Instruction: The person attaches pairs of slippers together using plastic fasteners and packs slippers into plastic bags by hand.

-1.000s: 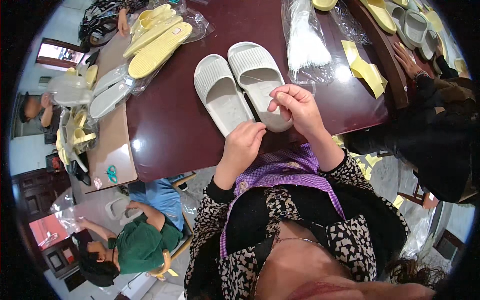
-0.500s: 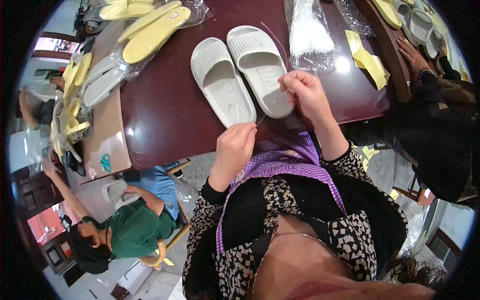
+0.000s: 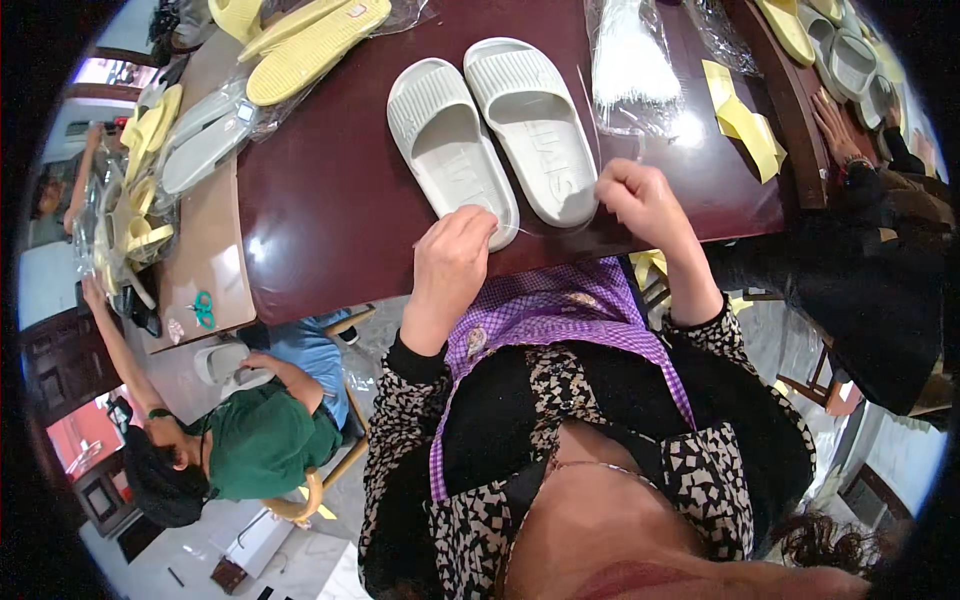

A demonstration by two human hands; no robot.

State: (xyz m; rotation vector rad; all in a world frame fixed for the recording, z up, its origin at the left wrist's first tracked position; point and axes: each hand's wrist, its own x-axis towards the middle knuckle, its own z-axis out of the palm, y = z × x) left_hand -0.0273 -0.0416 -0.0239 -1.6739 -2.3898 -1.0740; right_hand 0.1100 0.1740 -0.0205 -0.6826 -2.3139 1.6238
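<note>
A pair of light grey slide sandals lies side by side on the dark red table, toes pointing away from me. My left hand (image 3: pixel 452 255) is closed in a pinch at the heel of the left slide (image 3: pixel 455 165). Beside the heel of the right slide (image 3: pixel 540 150), my right hand (image 3: pixel 645 203) is closed, fingertips pressed together. Both hands pinch a thin pale strand (image 3: pixel 592 118); it stretches faintly between them, and one length rises from my right hand along the right slide's outer edge. The strand's ends are too fine to make out.
A plastic bag of white strands (image 3: pixel 632 65) and yellow paper strips (image 3: pixel 742 120) lie to the right. Bagged yellow slides (image 3: pixel 318 55) and grey slides (image 3: pixel 208 150) are at the left, with green scissors (image 3: pixel 204 309). Co-workers sit on both sides.
My hands have moved apart, the left one slightly left and the right one to the right, drawing the strand wider. The slides appear slightly higher in view.
</note>
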